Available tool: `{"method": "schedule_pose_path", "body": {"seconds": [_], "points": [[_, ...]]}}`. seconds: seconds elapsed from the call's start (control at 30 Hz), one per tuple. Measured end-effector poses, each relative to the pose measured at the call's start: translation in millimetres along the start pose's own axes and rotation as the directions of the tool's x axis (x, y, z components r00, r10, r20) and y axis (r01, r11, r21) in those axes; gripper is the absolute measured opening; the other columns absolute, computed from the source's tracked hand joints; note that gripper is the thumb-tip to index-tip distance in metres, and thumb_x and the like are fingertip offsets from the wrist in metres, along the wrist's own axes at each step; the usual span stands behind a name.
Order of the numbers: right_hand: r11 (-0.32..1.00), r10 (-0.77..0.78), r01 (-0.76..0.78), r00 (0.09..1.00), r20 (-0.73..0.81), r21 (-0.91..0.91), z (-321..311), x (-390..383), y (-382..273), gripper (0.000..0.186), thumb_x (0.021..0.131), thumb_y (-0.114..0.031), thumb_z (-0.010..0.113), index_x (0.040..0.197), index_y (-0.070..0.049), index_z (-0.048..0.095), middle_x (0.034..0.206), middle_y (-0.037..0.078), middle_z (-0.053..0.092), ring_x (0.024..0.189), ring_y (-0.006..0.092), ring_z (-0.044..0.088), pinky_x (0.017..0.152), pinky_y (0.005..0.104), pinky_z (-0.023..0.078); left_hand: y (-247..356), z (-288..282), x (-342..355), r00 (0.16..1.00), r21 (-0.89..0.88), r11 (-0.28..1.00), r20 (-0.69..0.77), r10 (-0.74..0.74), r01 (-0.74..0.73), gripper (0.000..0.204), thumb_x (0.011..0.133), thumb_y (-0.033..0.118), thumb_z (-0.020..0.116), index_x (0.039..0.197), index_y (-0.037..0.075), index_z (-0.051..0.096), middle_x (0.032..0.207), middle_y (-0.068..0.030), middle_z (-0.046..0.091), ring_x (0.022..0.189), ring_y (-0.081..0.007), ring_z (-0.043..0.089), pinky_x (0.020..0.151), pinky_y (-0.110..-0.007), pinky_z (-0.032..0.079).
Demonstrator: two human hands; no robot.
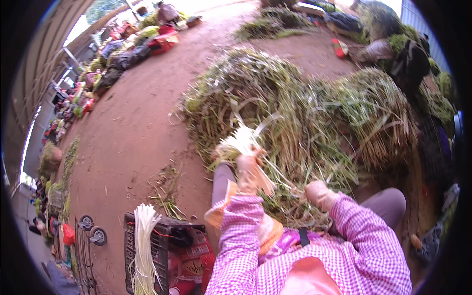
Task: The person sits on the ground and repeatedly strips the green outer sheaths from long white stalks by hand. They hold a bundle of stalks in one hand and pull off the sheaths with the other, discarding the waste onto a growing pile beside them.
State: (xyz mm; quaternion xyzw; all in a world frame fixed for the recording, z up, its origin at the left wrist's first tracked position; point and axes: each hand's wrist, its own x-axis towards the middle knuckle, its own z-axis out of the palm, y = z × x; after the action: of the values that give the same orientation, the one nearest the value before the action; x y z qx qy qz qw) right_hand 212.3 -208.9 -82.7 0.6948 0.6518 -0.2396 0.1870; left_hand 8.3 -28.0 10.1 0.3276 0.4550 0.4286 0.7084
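Pale, slender stalks form a bundle [240, 141] just beyond the person's left knee [222, 178]; the left hand [250, 169] is clamped around it; the right hand [321, 194] is curled beside the green heap [295, 113], and whether its fingers pinch a strand I cannot tell; the heap spreads over the reddish-brown floor [132, 147]; at left, a second pale bundle [144, 241] rests on a black crate [163, 255].
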Motion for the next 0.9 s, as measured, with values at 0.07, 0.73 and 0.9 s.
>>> {"method": "schedule_pose_path", "body": {"seconds": [0.07, 0.73, 0.9], "points": [[0.983, 0.180, -0.172, 0.974, 0.137, -0.066, 30, -9, 42, 0.023, 0.086, -0.022, 0.060, 0.095, -0.007, 0.075, 0.100, 0.013, 0.072, 0.097, 0.0288, 0.069, 0.081, 0.0393, 0.055, 5, -4, 5, 1.000, 0.019, 1.000, 0.003, 0.014, -0.014, 0.010, 0.090, 0.003, 0.064, 0.097, -0.005, 0.062, 0.080, -0.0153, 0.070, 0.046, -0.0105, 0.054, 0.040, -0.021, 0.045], [0.204, 0.055, 0.160, 0.983, -0.175, 0.966, -63, 9, -64, 0.029, 0.099, -0.026, 0.057, 0.115, -0.004, 0.066, 0.081, 0.007, 0.070, 0.056, 0.0106, 0.060, 0.049, 0.0263, 0.052, -33, -4, 15, 0.942, -0.025, 0.942, 0.030, -0.334, 0.335, 0.020, 0.099, 0.009, 0.050, 0.109, -0.006, 0.057, 0.095, -0.0204, 0.069, 0.066, -0.0231, 0.064, 0.059, -0.034, 0.058], [0.413, -0.186, 0.263, 0.962, -0.202, 0.872, -53, 26, -63, 0.029, 0.099, -0.026, 0.055, 0.112, -0.002, 0.064, 0.085, 0.009, 0.071, 0.070, 0.0191, 0.069, 0.064, 0.0339, 0.058, -61, -4, 6, 0.863, -0.073, 0.874, 0.213, -0.458, 0.481, 0.027, 0.099, 0.016, 0.052, 0.110, -0.009, 0.057, 0.093, -0.0198, 0.067, 0.064, -0.0245, 0.062, 0.056, -0.034, 0.055]]}}
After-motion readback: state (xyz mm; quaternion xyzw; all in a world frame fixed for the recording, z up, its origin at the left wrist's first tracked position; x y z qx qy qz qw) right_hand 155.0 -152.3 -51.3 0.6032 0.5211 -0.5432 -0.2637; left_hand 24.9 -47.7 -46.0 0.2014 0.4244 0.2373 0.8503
